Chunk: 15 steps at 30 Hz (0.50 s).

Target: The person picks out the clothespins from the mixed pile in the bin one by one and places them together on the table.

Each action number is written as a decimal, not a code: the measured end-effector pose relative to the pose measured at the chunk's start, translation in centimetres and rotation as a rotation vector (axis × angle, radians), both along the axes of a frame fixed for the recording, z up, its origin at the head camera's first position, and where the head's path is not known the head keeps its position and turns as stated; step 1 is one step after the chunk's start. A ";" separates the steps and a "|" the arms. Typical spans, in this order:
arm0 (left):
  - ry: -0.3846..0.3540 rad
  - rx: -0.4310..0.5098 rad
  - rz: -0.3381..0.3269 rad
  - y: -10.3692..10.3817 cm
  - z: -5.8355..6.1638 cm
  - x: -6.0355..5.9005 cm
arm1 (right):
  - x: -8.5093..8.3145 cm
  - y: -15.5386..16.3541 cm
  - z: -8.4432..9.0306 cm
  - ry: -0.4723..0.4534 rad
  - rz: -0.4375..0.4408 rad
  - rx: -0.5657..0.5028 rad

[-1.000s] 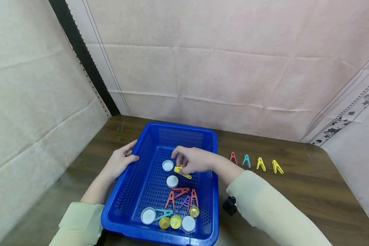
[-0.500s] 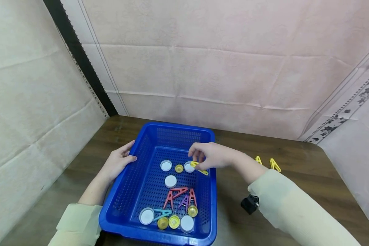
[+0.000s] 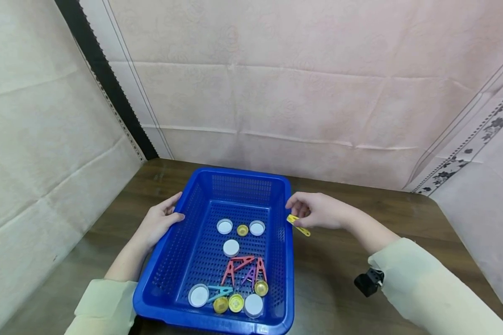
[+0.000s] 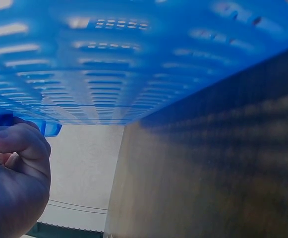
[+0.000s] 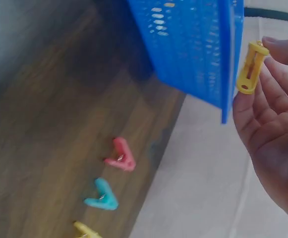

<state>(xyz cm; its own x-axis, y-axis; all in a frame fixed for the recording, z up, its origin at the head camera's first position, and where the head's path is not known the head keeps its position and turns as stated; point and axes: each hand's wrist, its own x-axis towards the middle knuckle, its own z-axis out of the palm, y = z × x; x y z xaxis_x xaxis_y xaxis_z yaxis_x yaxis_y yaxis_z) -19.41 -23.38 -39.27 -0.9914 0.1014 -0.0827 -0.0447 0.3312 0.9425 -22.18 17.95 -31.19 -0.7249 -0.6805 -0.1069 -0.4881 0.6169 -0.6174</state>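
Observation:
My left hand [image 3: 161, 223] grips the left rim of a blue plastic basket [image 3: 209, 324]; the left wrist view shows the thumb [image 4: 15, 139] curled at the rim. With the right hand [image 3: 324, 211] I pinch a yellow clothespin [image 3: 302, 229] between thumb and fingers, just over the basket's right rim. The right wrist view shows that clothespin [image 5: 252, 69] tilted beside the basket wall. Inside the basket lie white caps [image 3: 231, 248], yellow caps [image 3: 236, 303], red clothespins [image 3: 244, 262], a purple clothespin [image 3: 249, 276] and a teal clothespin [image 3: 220, 291].
On the wooden table [image 3: 327, 279], right of the basket, a red clothespin [image 5: 121, 156], a teal clothespin [image 5: 103, 195] and a yellow clothespin [image 5: 87, 230] lie in a row. My right arm hides them in the head view. Cloth-covered walls [image 3: 276, 102] stand behind the table.
My right hand has carried the yellow clothespin up and rightward from the basket's middle to its right rim, uncovering a yellow cap and a white cap. The left hand keeps its hold.

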 end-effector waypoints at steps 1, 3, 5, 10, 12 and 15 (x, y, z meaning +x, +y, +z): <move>-0.002 0.002 0.000 0.0 0.0 0.0 | 0.0 0.4 -0.2 0.004 -0.008 -0.004; -0.004 0.005 0.000 -0.1 0.0 0.0 | 0.1 1.2 -0.5 0.012 -0.028 -0.008; -0.002 0.006 -0.001 0.0 0.1 0.1 | 0.2 1.8 -0.8 0.021 -0.043 -0.008; 0.015 -0.006 0.001 0.1 0.3 0.3 | 0.2 2.9 -1.8 0.024 -0.058 -0.030; 0.021 -0.011 0.001 0.2 0.4 0.4 | 0.3 3.3 -2.2 0.024 -0.063 -0.038; 0.024 -0.019 0.001 0.2 0.3 0.4 | 0.3 3.9 -3.1 0.030 -0.095 -0.041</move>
<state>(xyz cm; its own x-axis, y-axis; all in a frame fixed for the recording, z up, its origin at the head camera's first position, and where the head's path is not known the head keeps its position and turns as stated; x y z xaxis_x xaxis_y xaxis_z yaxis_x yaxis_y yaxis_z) -19.02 -23.18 -38.93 -0.9932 0.0993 -0.0609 -0.0226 0.3487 0.9370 -21.84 21.81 -34.31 -0.7889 -0.6119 -0.0572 -0.4475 0.6357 -0.6290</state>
